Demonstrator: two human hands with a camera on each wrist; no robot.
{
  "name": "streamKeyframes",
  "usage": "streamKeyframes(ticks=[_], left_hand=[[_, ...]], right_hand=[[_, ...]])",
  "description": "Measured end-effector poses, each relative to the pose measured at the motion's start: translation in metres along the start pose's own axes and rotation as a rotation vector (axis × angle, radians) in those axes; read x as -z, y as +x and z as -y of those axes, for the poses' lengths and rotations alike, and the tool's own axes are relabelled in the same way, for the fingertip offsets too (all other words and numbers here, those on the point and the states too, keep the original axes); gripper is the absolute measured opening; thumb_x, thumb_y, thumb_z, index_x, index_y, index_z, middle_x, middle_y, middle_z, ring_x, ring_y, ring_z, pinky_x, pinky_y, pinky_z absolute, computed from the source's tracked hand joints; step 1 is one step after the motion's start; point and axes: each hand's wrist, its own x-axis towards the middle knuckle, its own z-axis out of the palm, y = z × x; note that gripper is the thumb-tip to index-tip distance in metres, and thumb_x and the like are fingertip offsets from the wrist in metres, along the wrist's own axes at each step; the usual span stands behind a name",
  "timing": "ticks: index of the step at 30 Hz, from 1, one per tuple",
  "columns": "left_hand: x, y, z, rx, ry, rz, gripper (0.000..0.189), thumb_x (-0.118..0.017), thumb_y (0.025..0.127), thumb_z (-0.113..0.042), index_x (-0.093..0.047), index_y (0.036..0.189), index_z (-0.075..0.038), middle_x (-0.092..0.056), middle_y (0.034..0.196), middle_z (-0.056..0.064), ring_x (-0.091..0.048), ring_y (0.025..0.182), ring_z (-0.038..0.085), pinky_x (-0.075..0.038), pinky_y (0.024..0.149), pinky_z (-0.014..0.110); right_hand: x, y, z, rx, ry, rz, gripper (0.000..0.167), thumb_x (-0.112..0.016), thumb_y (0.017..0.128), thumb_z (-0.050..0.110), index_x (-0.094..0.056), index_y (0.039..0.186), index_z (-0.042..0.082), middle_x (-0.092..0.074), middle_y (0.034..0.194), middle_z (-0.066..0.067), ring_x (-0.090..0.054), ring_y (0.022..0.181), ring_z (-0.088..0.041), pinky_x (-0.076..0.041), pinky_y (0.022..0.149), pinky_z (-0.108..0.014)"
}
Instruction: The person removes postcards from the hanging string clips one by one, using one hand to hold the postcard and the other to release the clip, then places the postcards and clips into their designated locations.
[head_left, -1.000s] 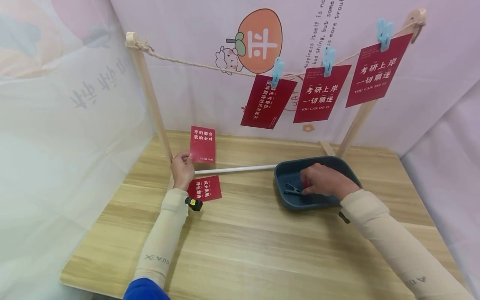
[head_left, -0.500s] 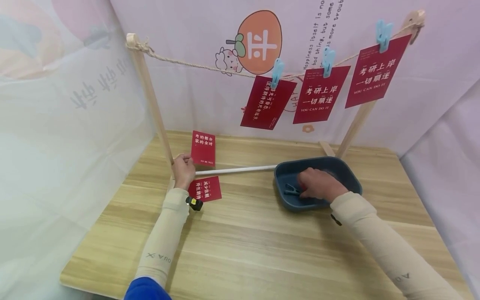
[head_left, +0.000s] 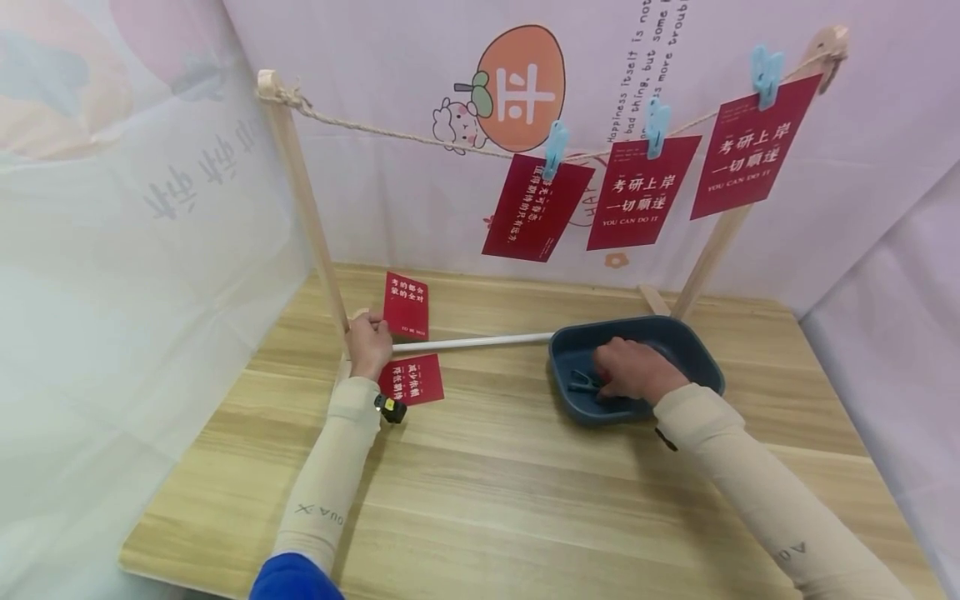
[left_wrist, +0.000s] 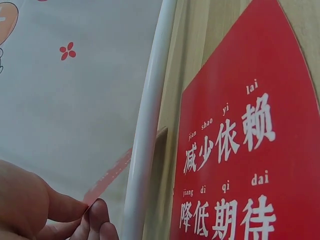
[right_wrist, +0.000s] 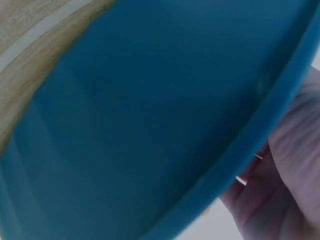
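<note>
At the left, my left hand [head_left: 369,346] pinches the lower left edge of a red card [head_left: 406,308] with white writing. In the left wrist view, thumb and fingertips meet on this card [left_wrist: 108,176], seen nearly edge-on. A second red card [head_left: 412,379] lies flat on the table beside that wrist. My right hand [head_left: 637,367] reaches down into a dark blue plastic basin [head_left: 567,408], fingers bent, fingertips right at a blue clothespin [head_left: 582,382]. In the right wrist view the basin wall [right_wrist: 220,175] hides the fingertips; I cannot tell whether they grip the clothespin.
A twine line [head_left: 405,133] runs between two wooden posts [head_left: 303,200]. Three red cards [head_left: 633,196] hang from it by light blue clothespins [head_left: 656,129], towards the right. A white rod [head_left: 480,341] crosses low between the posts, over the wooden table [head_left: 487,500]. Printed cloth stands behind.
The card in my left hand has tipped back and lowered a little. My right hand has shifted slightly left within the basin. The hanging cards stay put.
</note>
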Motion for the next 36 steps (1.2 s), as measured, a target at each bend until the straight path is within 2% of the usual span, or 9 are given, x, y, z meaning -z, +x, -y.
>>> streamKeyframes(ticks=[7,17,22,26,30,36], left_hand=[[0.000,0.001,0.001,-0.008,0.029,-0.018,0.033,-0.051,0.110,-0.010,-0.063,0.135,0.008,-0.071,0.125,0.027,-0.072,0.111,0.040,-0.061,0.097,0.049],[0.001,-0.001,0.001,-0.027,0.094,-0.023,0.035,-0.050,0.110,-0.011,-0.061,0.136,0.009,-0.070,0.127,0.029,-0.070,0.116,0.042,-0.059,0.101,0.051],[0.001,-0.004,-0.002,-0.041,0.208,0.016,0.041,-0.056,0.109,-0.017,-0.053,0.137,0.013,-0.062,0.128,0.032,-0.063,0.119,0.044,-0.056,0.105,0.055],[0.000,-0.008,-0.002,-0.047,0.291,0.048,0.052,-0.058,0.108,-0.020,-0.043,0.143,0.015,-0.049,0.140,0.036,-0.053,0.129,0.047,-0.049,0.114,0.058],[0.000,-0.010,-0.003,-0.052,0.309,0.055,0.059,-0.059,0.108,-0.022,-0.036,0.147,0.016,-0.042,0.147,0.037,-0.050,0.134,0.049,-0.046,0.118,0.058],[0.001,-0.012,-0.005,-0.090,0.291,0.060,0.057,-0.058,0.107,-0.023,-0.041,0.147,0.014,-0.049,0.140,0.032,-0.053,0.128,0.045,-0.048,0.115,0.057]], right_hand=[[0.000,0.001,0.003,-0.023,0.010,0.042,0.022,-0.089,0.087,0.022,-0.069,0.087,0.012,-0.066,0.078,0.001,-0.059,0.070,-0.015,-0.056,0.068,-0.032],[-0.004,0.005,0.001,-0.029,0.006,0.059,0.022,-0.089,0.087,0.024,-0.070,0.089,0.013,-0.067,0.079,0.001,-0.059,0.070,-0.015,-0.058,0.070,-0.033],[-0.003,0.005,0.001,-0.033,0.009,0.055,0.022,-0.089,0.086,0.025,-0.071,0.089,0.013,-0.068,0.079,0.002,-0.060,0.071,-0.015,-0.058,0.071,-0.033],[-0.002,0.003,0.001,-0.023,0.019,0.056,0.022,-0.089,0.087,0.025,-0.071,0.089,0.013,-0.067,0.079,0.001,-0.059,0.071,-0.015,-0.056,0.070,-0.032],[0.004,0.000,-0.001,-0.023,0.063,0.060,0.024,-0.089,0.086,0.026,-0.074,0.097,0.011,-0.070,0.085,0.000,-0.061,0.074,-0.015,-0.060,0.071,-0.034],[0.023,-0.009,-0.003,-0.016,0.084,0.010,0.037,-0.089,0.086,0.028,-0.078,0.114,0.006,-0.077,0.097,-0.005,-0.066,0.080,-0.015,-0.065,0.085,-0.046]])
